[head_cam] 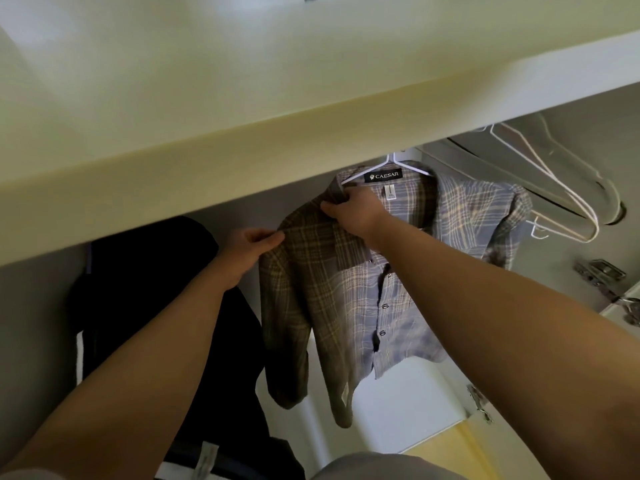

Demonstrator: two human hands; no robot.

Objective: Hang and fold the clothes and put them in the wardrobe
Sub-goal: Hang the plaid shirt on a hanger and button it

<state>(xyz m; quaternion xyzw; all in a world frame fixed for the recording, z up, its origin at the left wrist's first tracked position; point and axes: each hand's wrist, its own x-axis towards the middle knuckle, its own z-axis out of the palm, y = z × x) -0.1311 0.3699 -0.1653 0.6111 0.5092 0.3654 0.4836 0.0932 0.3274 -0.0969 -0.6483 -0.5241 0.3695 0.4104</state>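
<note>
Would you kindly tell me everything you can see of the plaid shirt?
The shirt is grey-blue and tan plaid, soft woven cloth, with dark buttons down the front and a black CAESAR label inside the collar. It drapes on a white hanger in the wardrobe. The right hand grips its collar; the left hand pinches its shoulder.

Bare forearms end in left hand and right hand; grey garment below.

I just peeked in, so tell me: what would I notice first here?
A plaid shirt on a white hanger hangs in the middle, the right hand gripping its collar and the left hand pinching its shoulder. Dark clothes hang to its left, empty hangers at the upper right.
</note>
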